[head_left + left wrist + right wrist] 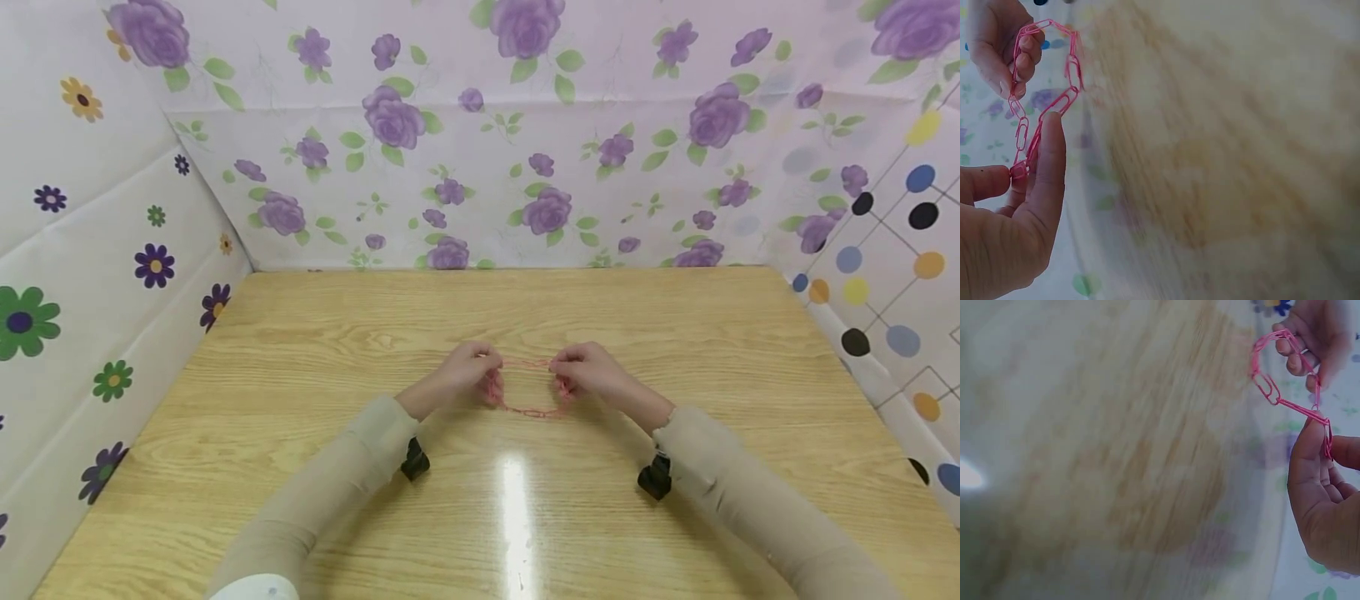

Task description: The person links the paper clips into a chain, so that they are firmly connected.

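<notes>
A loop of linked pink paper clips hangs between both hands, over the middle of the wooden table. My left hand pinches one side of this paper clip chain between thumb and fingers. Across from it, my right hand pinches the other side. In the right wrist view the chain runs from the right fingertips up to the other hand. Its lower strand sags toward me in the head view, while a short upper strand stretches between the fingertips.
The wood-grain table carries a bright light reflection near its front. Behind it hangs a cloth with purple flowers. Patterned cloths also line the left side and the right side. A dark wrist camera sits under the left sleeve.
</notes>
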The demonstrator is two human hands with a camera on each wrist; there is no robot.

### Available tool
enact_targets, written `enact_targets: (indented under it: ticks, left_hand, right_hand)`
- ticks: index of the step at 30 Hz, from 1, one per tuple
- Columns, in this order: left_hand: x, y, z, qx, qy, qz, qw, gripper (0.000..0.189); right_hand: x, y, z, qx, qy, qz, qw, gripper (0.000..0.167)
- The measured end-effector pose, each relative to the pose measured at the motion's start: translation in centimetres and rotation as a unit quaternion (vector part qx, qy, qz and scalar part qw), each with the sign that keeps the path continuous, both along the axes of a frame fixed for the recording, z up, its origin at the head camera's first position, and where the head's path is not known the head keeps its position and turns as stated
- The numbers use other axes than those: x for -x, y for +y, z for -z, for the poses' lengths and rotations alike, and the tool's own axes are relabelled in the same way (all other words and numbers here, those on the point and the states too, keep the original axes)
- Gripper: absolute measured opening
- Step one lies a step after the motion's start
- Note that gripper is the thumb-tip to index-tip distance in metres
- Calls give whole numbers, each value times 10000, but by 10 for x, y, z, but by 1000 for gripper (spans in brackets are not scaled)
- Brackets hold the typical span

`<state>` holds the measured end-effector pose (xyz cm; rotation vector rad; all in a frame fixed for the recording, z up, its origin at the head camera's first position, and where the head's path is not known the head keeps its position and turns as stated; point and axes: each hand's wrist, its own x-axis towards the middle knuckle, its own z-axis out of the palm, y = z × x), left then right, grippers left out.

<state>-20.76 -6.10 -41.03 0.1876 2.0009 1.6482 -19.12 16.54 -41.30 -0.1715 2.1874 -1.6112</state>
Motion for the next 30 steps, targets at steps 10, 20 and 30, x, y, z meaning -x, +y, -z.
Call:
enact_targets:
  ticks: [10, 20, 30]
  left_hand:
    - [9, 13, 9, 958, 642, 57, 9933, 21]
    - [15, 23, 5, 2340, 2286, 355, 9443, 21]
    - [19, 21, 8, 2540, 2300, 429, 9385, 26]
  right_hand:
    - [9, -5, 11, -857, -67, 188, 9961, 19]
    - [11, -11, 7, -1474, 213, 105, 9888, 23]
    - [12, 12, 7, -743, -660, 396, 9943, 25]
